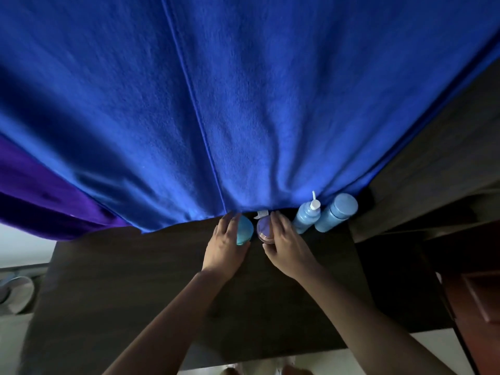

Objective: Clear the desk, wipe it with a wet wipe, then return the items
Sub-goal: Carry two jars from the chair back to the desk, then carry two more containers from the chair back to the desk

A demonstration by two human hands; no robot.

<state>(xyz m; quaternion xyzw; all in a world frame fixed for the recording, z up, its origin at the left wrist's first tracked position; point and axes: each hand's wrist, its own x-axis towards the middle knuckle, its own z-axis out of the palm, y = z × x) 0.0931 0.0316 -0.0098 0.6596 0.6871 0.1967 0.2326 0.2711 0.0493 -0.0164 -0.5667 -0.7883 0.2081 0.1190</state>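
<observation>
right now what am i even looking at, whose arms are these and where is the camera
There is no machine here. These are a person's two bare arms, filmed by one wide-angle camera worn on the head and looking down, which bends the picture. The left hand grips a teal rounded item. The right hand grips a small round jar with a purple lid. Both sit at the far edge of a dark wooden desk, under a hanging blue cloth. Right of the jar stand a blue bottle with a white nozzle and a blue wide-capped bottle.
</observation>
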